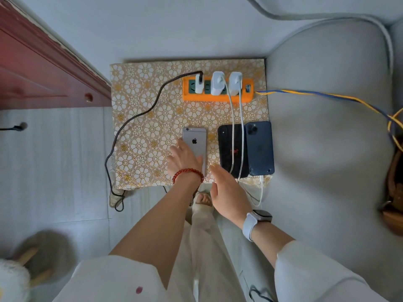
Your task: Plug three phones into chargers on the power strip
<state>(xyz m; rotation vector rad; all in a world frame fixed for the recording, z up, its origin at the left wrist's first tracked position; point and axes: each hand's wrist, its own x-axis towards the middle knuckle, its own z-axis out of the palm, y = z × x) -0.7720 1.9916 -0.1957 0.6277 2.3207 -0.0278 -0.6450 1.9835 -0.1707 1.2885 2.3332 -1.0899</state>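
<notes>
An orange power strip (218,98) lies at the back of a small table with three white chargers (217,83) plugged in. Three phones lie face down near the front: a silver phone (196,140), a black phone (225,147) and a dark blue phone (260,149). Two white cables (233,118) run from the chargers over the black phone and off the front edge. A black braided cable (135,118) loops off the left side. My left hand (185,159) rests on the silver phone's lower part, thumb at its right edge. My right hand (226,192) hovers open at the front edge, holding nothing.
The table wears a gold flower-patterned cloth (141,138). A grey sofa cushion (327,127) borders it on the right, with a blue-yellow cord (316,95) crossing it. A red wooden cabinet (43,73) stands at the left. A brown bag (394,192) sits at the far right.
</notes>
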